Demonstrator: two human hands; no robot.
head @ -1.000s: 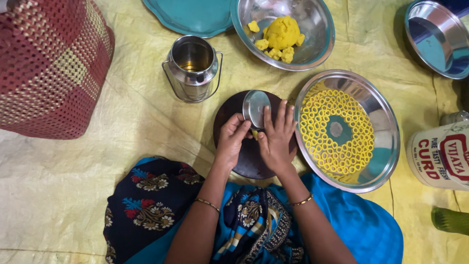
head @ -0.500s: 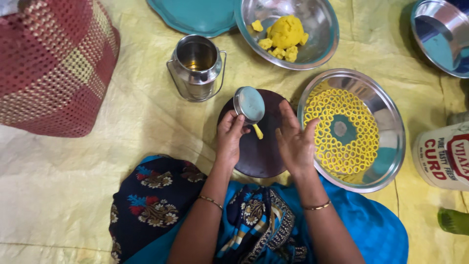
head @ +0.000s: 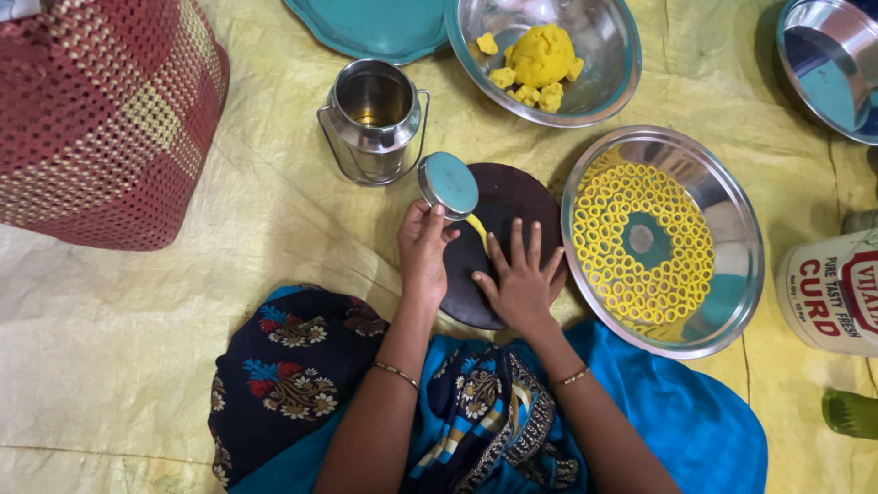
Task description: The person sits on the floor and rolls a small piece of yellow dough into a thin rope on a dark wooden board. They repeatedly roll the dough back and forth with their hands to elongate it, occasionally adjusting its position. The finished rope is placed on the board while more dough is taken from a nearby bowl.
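Note:
My left hand (head: pixel 422 249) holds a small round steel lid (head: pixel 449 184) tilted above the left edge of a dark round board (head: pixel 508 207). A thin yellow strip of dough (head: pixel 478 230) lies on the board beside that hand. My right hand (head: pixel 519 279) rests flat on the board, fingers spread, holding nothing. To the right, a steel plate (head: pixel 732 274) carries several yellow dough rings (head: pixel 640 197) laid in circles.
A steel bowl (head: pixel 604 55) with a yellow dough lump (head: pixel 540 53) sits behind the board. A small steel can with a handle (head: pixel 373 119) stands at left, a teal plate (head: pixel 375 26) behind it, a red woven basket (head: pixel 91 119) far left, a white tub (head: pixel 832 293) and another steel dish (head: pixel 828 64) at right.
The left hand lifted the steel lid off the board and carried it to the left. The right hand spread flat and pressed down on the board. The view moved closer.

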